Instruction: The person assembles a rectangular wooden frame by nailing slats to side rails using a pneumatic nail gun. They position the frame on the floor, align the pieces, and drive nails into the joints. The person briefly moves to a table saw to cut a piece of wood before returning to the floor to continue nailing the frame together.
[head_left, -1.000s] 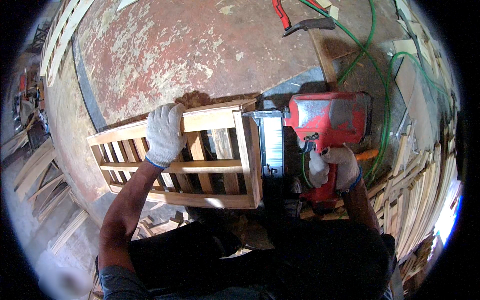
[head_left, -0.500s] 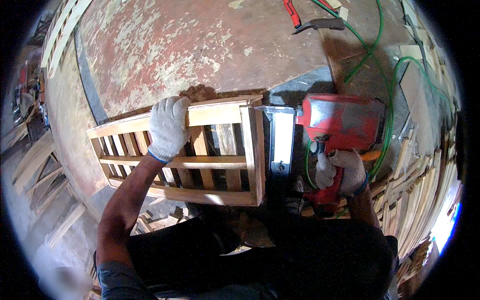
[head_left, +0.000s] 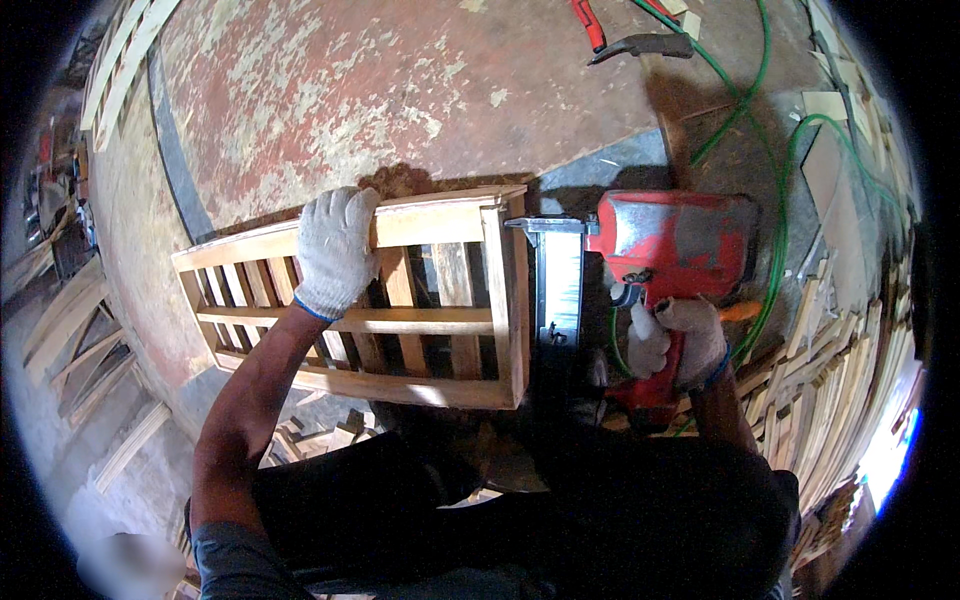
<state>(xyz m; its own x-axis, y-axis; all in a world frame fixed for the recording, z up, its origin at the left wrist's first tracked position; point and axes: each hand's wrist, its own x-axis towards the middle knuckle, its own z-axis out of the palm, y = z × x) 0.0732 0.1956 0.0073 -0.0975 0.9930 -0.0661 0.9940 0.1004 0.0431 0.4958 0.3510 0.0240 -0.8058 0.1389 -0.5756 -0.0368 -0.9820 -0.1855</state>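
A slatted wooden crate (head_left: 430,310) lies on its side on a worn red round table (head_left: 400,90). My left hand (head_left: 335,250), in a white knit glove, grips the crate's top rail. My right hand (head_left: 680,340), also gloved, is closed around the handle of a red pneumatic nail gun (head_left: 670,245). The gun's metal magazine (head_left: 560,280) sits against the crate's right end board.
A green air hose (head_left: 770,190) loops at the right. Red-handled pliers (head_left: 620,35) lie at the table's far edge. Stacks of wooden slats (head_left: 850,390) fill the right side, and more slat frames (head_left: 80,340) lie at the left. My dark-clothed lap is below.
The crate and nail gun have shifted slightly right and up in view. Both hands keep the same grips.
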